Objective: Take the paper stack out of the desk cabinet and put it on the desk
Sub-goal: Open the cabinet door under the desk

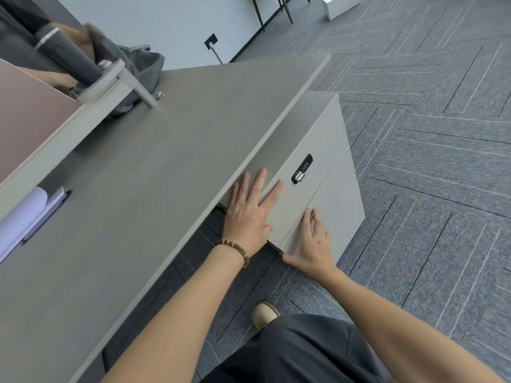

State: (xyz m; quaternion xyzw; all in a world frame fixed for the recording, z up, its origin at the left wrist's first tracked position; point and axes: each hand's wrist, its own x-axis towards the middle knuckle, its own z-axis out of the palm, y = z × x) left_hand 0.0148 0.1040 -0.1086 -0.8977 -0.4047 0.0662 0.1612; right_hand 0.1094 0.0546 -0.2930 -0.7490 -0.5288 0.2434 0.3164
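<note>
Two hands on one cabinet

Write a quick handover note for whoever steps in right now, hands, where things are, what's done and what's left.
Left hand: open, flat on the upper drawer front of the desk cabinet.
Right hand: open, fingers at the seam above the lower drawer.
Both drawers look shut; the combination lock is on the upper one. Paper stack not visible.
Done: nothing yet.
Left: open the cabinet, lift out the stack, set it on the desk.
</note>
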